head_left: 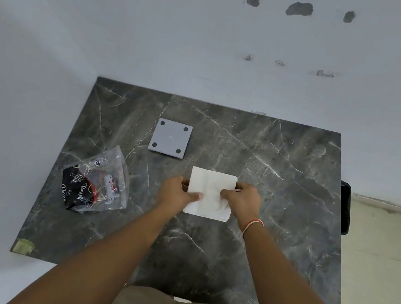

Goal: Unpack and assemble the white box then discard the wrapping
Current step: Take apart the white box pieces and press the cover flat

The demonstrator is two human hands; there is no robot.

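A person stands at a dark marble table (267,189) and looks down at two bare arms. Both hands are on a flat white box (211,193) that lies a little past the middle of the table top. It looks like a folded square and is not put together.

The left hand (176,191) holds the left side of the white box, at 9 o'clock on it. Its thumb lies on top of the white sheet and its fingers curl around the edge, so it is closed on the box. The right hand (243,198) holds the right side, at 3 o'clock on the box. Its thumb also presses on top and its fingers wrap the far edge, so it too is closed on the box. A thin red and white thread band (253,225) goes around the right wrist.

A grey square plate (170,138) with four dark dots near its corners lies flat at 11 o'clock from the box, near it but not touching.

A clear plastic wrapper (97,182) with black, red and white print is crumpled at 9 o'clock from the box, well apart from the left hand. It sits close to the left edge of the table.

A black bag (344,207) shows at the right edge of the table, at 3 o'clock. A light wall (162,26) with some dark chipped spots stands behind the table.
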